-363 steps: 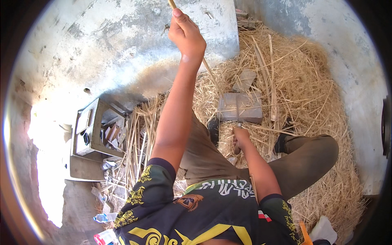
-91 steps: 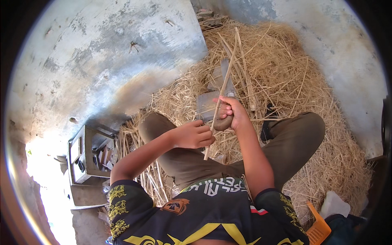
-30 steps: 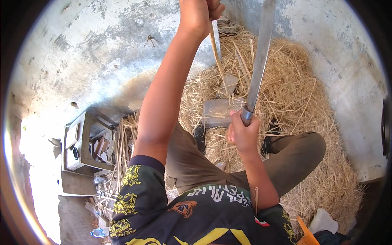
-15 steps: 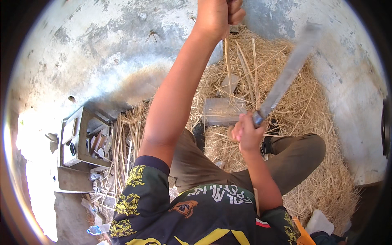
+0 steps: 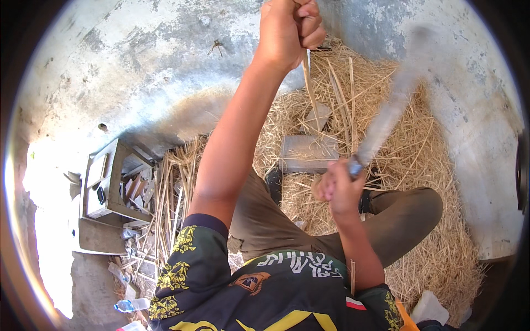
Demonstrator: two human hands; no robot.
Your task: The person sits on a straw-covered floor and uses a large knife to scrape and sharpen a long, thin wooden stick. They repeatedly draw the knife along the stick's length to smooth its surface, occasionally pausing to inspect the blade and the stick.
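Fingers of left hand [image 5: 290, 30] clenched on thin bamboo strip [image 5: 310, 91], right hand [image 5: 338, 185] fingers gripping blurred long blade [image 5: 389, 113], above straw [image 5: 430, 165]

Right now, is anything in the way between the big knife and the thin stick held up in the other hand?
Nothing visible. The knife, blurred, rises from the right hand; the left hand holds the stick upright above the wooden block. Only open air lies between blade and stick.

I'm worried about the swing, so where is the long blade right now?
In the head view the long blade is raised on the person's right, gripped by the right hand, slanting up over the straw pile, right of the grey block.
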